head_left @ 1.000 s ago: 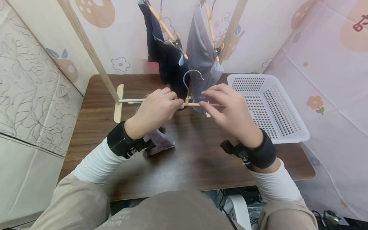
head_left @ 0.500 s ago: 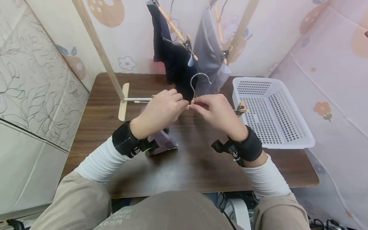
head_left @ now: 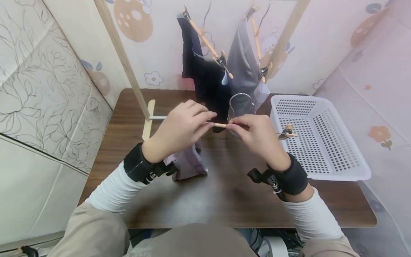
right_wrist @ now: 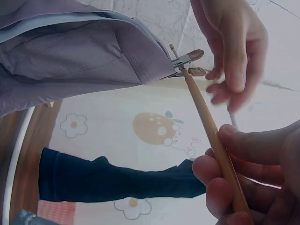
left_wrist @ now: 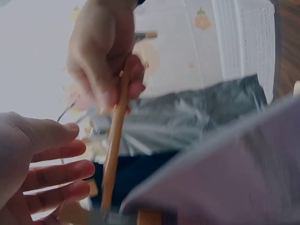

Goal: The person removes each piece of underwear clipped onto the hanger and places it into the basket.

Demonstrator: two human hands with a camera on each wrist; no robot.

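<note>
Dark wooden table (head_left: 224, 200) filling the middle of the head view, walled in by patterned sheets. On its far half, a light wooden drying rack (head_left: 123, 64) with slanted poles and a flat foot by the left edge. Hanging from the rack on wooden hangers, a navy garment (head_left: 205, 82) and, just to its right, a grey garment (head_left: 244, 71). On the right side of the table, a white perforated basket (head_left: 340, 142).

Closer in, a pale lilac cloth (head_left: 189, 164) drooping to the tabletop below the left wrist, its upper corner clipped to the near end of a hanger, as seen in the right wrist view (right_wrist: 84, 51).

Above the table centre, in front of the hanging garments, a wooden clip hanger (head_left: 219, 125) with a metal hook, held level between both hands. Left hand (head_left: 179, 130) at the bar's left part, fingers loosely extended beside the bar; whether they actually grasp it, cannot tell. Right hand (head_left: 257, 137) curled and pinching the bar near the hook, thumb and fingertips closed on the wood. At the bar's right end, a small metal-and-wood clip (head_left: 287, 132) sticking out over the basket.
</note>
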